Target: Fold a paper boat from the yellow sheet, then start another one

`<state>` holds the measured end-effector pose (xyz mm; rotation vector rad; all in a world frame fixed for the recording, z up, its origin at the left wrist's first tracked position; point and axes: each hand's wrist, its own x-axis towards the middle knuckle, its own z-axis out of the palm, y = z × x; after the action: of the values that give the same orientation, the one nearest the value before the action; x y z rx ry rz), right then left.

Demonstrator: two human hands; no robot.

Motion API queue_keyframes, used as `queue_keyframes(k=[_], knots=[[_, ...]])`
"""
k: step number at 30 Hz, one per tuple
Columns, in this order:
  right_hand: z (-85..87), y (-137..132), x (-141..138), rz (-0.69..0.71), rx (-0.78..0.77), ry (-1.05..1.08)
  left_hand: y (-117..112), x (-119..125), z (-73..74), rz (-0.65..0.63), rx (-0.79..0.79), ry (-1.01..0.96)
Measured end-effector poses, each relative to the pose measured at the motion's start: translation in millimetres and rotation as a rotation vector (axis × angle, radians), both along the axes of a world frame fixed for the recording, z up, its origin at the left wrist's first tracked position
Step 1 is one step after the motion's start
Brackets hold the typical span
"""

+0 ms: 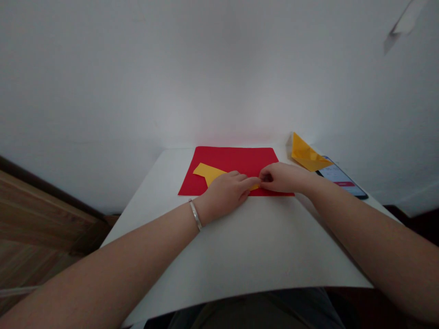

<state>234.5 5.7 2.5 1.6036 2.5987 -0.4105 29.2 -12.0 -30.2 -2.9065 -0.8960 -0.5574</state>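
A red paper sheet (236, 161) lies flat at the far end of a white table (240, 237). On it rests a yellow folded paper (207, 172), mostly covered by my hands. My left hand (226, 194), with a silver bracelet on its wrist, lies on the yellow paper with fingers curled and fingertips pressing its right end. My right hand (279, 178) meets it from the right, fingers pinched together on the same yellow edge.
A second folded yellow paper shape (305, 153) stands at the table's far right corner. Beside it lies a phone (341, 179) with a lit screen. A white wall rises behind the table. Wooden furniture (41, 214) is at the left.
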Motion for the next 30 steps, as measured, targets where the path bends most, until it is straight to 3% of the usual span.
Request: queue_keyframes(k=[4,12,22,25,30], knots=[[-0.3,2,-2,-0.074,-0.03,0.003,1,-2,0.5,-0.111,0.04,0.086],[-6.0,16,8,-0.199,-0.108,-0.066,-1,-1,1.8,-0.132,0.061,0.111],[-11.1,22,20,-0.23,-0.325,0.202,-6,-4,2.2,-0.104,0.009,0.106],[-10.4,19,19,-0.208,-0.275,0.198,-5,-3,2.0,-0.104,0.004,0.093],[-9.5,14,9,-0.22,-0.04,0.019,-2,1,3.8,-0.106,-0.017,0.092]])
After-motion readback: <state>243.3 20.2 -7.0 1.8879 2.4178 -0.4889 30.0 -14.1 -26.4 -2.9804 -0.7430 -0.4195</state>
